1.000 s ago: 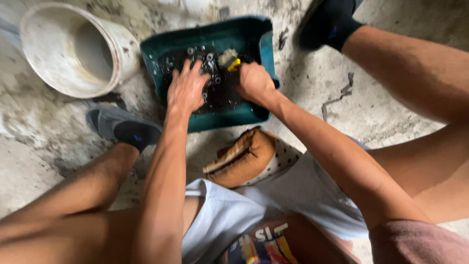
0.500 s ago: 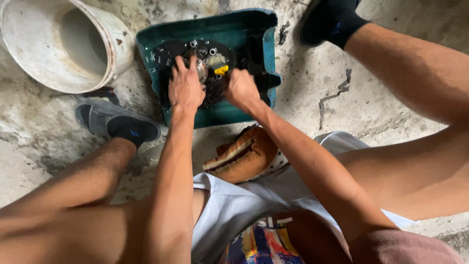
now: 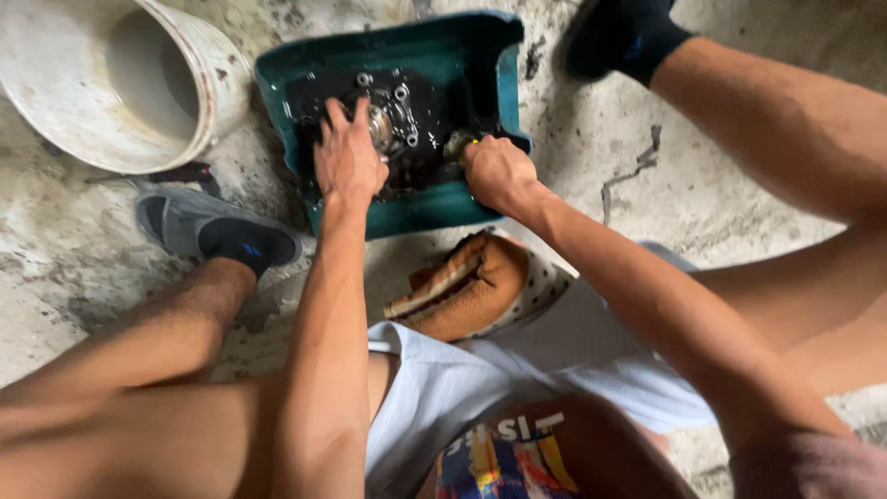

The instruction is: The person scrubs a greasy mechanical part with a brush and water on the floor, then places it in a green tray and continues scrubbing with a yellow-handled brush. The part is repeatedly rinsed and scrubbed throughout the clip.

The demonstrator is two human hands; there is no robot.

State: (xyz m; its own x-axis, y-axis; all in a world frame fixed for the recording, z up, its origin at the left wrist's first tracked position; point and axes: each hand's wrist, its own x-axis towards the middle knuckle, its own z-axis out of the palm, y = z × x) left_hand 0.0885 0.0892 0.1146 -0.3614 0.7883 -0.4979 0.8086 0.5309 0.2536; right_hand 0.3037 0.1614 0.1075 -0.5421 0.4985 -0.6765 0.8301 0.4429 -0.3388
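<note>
While pressing flat, fingers spread, on a greasy metal part [image 3: 393,125] inside the teal tray [image 3: 480,55], left hand [image 3: 348,157] grips nothing. Right hand [image 3: 499,171], just beside it, fisted around a yellow-handled tool [image 3: 459,145] at the part's edge. Beyond the left hand, off to its outer side, a white bucket [image 3: 111,83] on concrete floor [image 3: 55,268].

The teal tray [image 3: 443,199] looks like smooth plastic, its inside coated glossy black with oil. The part [image 3: 393,120] in it is oily, shiny metal. The white bucket [image 3: 92,83] is scuffed, stained plastic. The floor [image 3: 647,166] is rough, mottled concrete. The glove [image 3: 462,286] looks like worn leather.
</note>
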